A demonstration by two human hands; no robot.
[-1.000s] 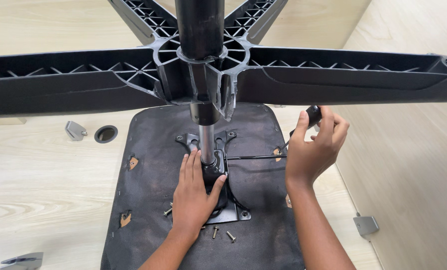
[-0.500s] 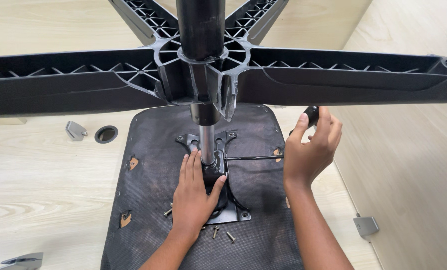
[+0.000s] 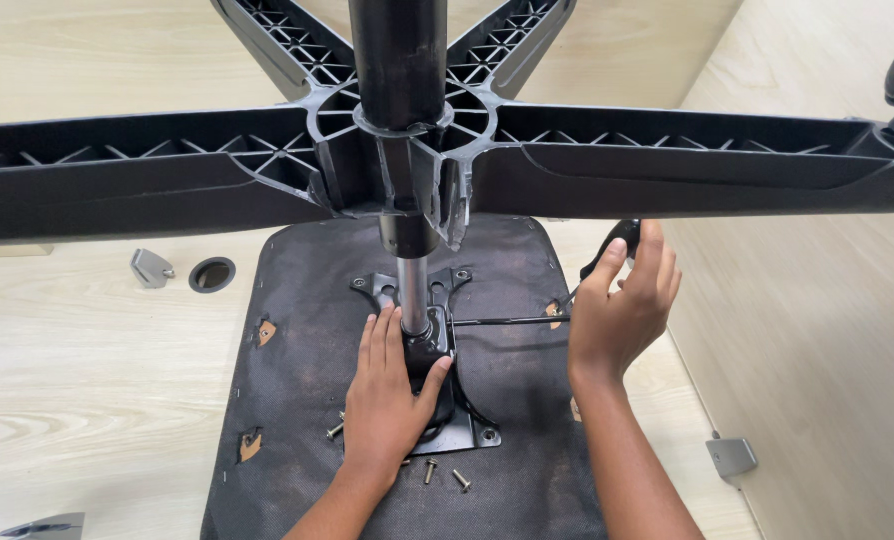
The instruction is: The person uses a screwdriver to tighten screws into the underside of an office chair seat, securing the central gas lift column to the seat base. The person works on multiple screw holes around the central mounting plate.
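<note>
- The left hand (image 3: 392, 395) lies flat on the black mechanism plate (image 3: 437, 400), fingers together, thumb hooked round the gas cylinder (image 3: 414, 290) at its foot.
- The right hand (image 3: 622, 310) curls its fingers around the lever knob (image 3: 617, 240); the thin lever rod (image 3: 502, 321) runs sideways from it to the mechanism.
- The upturned seat (image 3: 297, 400) lies on the floor, the star base (image 3: 667, 170) overhead.
- The assembly looks heavy, stiff and top-heavy; it is best gripped low on the cylinder, whose long axis stands upright.
- Loose screws (image 3: 445, 472) lie beside the plate.
</note>
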